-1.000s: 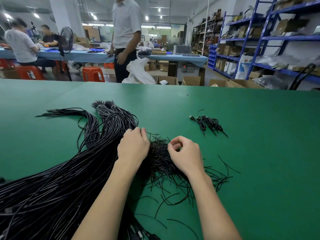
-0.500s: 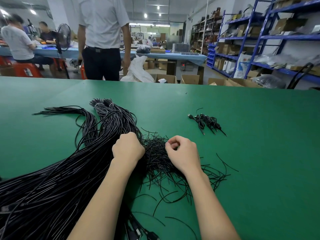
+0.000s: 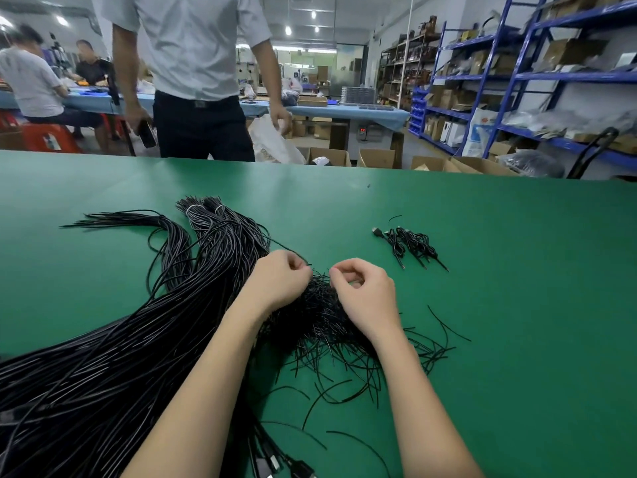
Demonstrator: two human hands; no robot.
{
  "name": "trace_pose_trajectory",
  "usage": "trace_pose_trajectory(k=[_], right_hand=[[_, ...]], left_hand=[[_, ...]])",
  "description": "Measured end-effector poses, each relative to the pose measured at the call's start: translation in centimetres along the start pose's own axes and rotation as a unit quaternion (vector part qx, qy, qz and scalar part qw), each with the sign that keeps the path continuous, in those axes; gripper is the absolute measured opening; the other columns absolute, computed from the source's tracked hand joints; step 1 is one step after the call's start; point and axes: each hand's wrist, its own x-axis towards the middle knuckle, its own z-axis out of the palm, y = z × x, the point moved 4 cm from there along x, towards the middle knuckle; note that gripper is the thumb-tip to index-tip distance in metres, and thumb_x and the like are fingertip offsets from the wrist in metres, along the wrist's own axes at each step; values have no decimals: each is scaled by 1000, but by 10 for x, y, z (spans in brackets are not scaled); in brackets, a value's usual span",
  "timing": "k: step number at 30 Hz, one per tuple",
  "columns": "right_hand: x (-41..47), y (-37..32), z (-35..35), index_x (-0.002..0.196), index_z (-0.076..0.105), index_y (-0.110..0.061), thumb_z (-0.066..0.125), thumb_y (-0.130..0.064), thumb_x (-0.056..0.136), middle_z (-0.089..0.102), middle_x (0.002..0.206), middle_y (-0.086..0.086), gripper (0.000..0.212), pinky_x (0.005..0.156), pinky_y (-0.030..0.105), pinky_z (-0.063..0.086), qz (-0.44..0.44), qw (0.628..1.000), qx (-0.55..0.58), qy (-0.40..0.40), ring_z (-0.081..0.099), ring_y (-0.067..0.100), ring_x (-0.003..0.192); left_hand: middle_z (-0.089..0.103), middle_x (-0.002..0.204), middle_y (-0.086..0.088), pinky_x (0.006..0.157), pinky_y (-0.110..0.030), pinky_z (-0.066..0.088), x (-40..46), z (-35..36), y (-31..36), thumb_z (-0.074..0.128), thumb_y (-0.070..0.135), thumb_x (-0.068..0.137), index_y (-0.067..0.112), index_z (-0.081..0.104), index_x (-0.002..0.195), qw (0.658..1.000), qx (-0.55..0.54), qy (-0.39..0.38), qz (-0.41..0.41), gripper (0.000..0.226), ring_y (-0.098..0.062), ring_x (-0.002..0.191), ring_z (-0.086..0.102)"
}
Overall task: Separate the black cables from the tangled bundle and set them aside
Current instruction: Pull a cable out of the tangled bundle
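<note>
Fingers of both hands were curled over the top of the tangled heap of thin black wires [image 3: 320, 315] lying mid-table. The left hand [image 3: 281, 284] was bunched, thumb and forefinger pressed together as if a single strand were pinched; a thin black wire could be seen running up and away from its fingertips, though whether it was truly gripped could not be told from this view. The right hand [image 3: 365, 294] was likewise curled, forefinger and thumb brought into a small ring above the heap, and what, if anything, was held there was too fine to be made out.

Little of the work appeared to have been done. A small cluster of short black cables with plug ends [image 3: 410, 244] was laid apart on the green tabletop [image 3: 517, 305], to the right of the hands and well clear of the heap. Much remained: the heap itself was dense, loose strands were scattered near it, and a large sheaf of long black cables [image 3: 103, 367] was spread across the left of the table, touching the heap.
</note>
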Motion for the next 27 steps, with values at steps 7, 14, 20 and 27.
trace_pose_trajectory(k=[7,14,20,27], right_hand=[[-7,-11,10,89,75,-20,67,-33,94,77,78,-7,16,41,13,33,66,969,133,-196,46,2,46],[-7,-11,10,74,73,-15,60,-18,101,70,67,-4,30,42,16,39,111,956,225,-153,56,5,52],[1,-1,-8,85,66,-9,58,-18,104,63,61,-3,22,44,16,47,195,892,407,8,57,4,46],[-3,-2,2,100,69,-14,63,-38,100,71,70,-5,25,42,16,38,182,933,272,-150,54,6,47]], left_hand=[[69,65,9,53,-16,41,-6,-1,18,74,19,85,16,74,76,972,-229,-42,33,9,-3,52,52],[60,66,8,56,-25,37,-9,8,19,65,41,93,21,64,80,983,-169,-67,15,23,-9,57,49],[66,68,10,43,-17,32,-14,13,18,61,38,97,20,71,85,968,-91,-224,60,24,-6,47,40],[67,68,2,41,-19,38,-8,2,16,60,15,95,11,67,83,974,-205,-92,32,14,-10,43,46]])
